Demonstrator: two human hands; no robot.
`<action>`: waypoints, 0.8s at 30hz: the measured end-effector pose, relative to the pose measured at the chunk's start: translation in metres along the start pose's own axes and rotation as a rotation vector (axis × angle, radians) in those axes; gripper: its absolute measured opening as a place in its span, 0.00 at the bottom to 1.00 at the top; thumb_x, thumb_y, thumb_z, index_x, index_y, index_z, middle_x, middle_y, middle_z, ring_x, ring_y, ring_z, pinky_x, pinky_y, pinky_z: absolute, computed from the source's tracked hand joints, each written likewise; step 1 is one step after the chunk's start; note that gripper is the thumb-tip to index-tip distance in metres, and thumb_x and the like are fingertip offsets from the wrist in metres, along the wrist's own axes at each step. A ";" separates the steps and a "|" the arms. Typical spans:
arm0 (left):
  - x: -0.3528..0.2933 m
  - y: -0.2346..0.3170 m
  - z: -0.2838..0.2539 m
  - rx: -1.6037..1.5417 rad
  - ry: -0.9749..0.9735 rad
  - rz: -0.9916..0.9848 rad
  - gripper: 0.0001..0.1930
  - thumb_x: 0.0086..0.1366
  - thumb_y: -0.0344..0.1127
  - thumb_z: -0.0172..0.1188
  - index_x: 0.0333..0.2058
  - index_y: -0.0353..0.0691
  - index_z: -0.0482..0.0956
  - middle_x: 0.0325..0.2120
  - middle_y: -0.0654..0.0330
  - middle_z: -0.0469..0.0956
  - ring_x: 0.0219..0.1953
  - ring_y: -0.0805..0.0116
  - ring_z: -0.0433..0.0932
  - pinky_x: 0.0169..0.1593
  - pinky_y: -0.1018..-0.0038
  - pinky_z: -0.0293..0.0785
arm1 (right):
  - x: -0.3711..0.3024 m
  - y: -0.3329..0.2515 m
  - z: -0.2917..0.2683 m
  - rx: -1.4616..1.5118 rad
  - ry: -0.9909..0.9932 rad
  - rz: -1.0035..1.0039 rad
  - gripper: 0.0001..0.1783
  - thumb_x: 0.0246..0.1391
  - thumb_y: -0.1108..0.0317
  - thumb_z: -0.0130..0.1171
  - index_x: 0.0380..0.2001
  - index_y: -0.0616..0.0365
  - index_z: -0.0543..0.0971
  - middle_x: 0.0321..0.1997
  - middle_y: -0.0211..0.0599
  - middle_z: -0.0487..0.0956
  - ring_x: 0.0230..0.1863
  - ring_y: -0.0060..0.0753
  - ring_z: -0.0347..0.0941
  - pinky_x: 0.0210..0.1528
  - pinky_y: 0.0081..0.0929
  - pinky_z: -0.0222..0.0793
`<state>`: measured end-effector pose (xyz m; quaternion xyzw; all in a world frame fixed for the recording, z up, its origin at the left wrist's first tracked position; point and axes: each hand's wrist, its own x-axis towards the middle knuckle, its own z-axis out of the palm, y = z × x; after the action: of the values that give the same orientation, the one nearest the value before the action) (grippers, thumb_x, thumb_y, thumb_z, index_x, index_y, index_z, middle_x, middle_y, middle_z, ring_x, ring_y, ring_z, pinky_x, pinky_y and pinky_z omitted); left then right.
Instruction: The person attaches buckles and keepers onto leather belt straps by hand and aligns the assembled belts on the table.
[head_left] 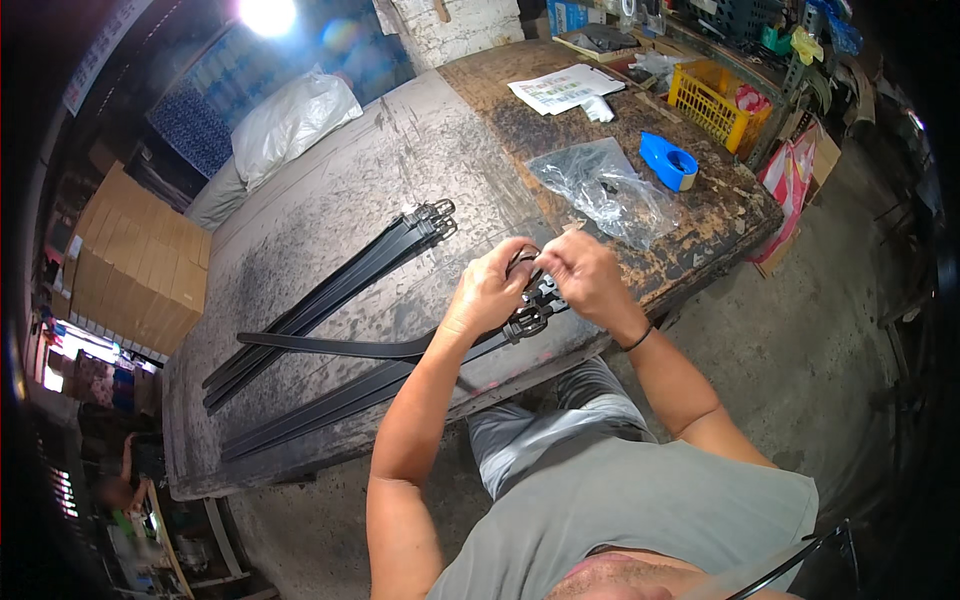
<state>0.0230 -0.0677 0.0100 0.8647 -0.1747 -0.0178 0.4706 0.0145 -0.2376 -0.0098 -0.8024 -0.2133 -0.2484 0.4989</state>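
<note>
Both my hands meet above the near edge of the table. My left hand is closed around the buckle end of a black belt; its strap curves away left under my forearm. Close beside it, my right hand is pinched at the same end; what its fingertips grip is hidden. Below my hands lie dark metal buckles of a near bundle of black belts. Farther off, another bundle of black belts lies slantwise, its buckles together at the far end.
A clear plastic bag and a blue tape dispenser lie right of my hands. Printed sheets lie farther back, near a yellow crate. Stacked cartons and a white sack stand at the left.
</note>
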 end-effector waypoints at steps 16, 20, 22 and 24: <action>-0.014 -0.003 0.010 -0.135 -0.125 0.266 0.16 0.57 0.39 0.65 0.36 0.36 0.72 0.19 0.60 0.75 0.22 0.79 0.70 0.27 0.78 0.68 | -0.018 0.020 0.018 1.103 -0.042 0.667 0.22 0.56 0.44 0.53 0.26 0.53 0.70 0.20 0.22 0.68 0.21 0.15 0.65 0.23 0.16 0.64; -0.015 0.013 0.021 -0.297 0.059 0.070 0.13 0.58 0.37 0.63 0.35 0.35 0.72 0.19 0.60 0.75 0.23 0.78 0.71 0.28 0.78 0.68 | -0.008 0.009 0.008 1.002 0.067 0.461 0.13 0.56 0.60 0.58 0.24 0.54 0.71 0.17 0.22 0.67 0.19 0.14 0.64 0.22 0.16 0.62; -0.016 0.021 0.019 -0.207 0.115 0.133 0.11 0.60 0.37 0.62 0.32 0.35 0.73 0.17 0.58 0.74 0.21 0.76 0.70 0.26 0.77 0.67 | -0.009 0.006 0.004 0.796 0.067 0.334 0.13 0.57 0.60 0.58 0.24 0.56 0.72 0.18 0.23 0.68 0.20 0.12 0.63 0.22 0.16 0.60; -0.013 0.023 0.014 0.044 -0.008 0.138 0.12 0.63 0.39 0.57 0.31 0.34 0.73 0.19 0.60 0.76 0.23 0.74 0.73 0.29 0.76 0.70 | -0.012 0.004 -0.001 0.753 0.063 0.319 0.13 0.57 0.61 0.57 0.24 0.58 0.72 0.18 0.22 0.68 0.21 0.11 0.63 0.24 0.16 0.60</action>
<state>0.0015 -0.0866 0.0194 0.8606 -0.2362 0.0151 0.4510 0.0070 -0.2415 -0.0200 -0.5788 -0.1469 -0.0972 0.7962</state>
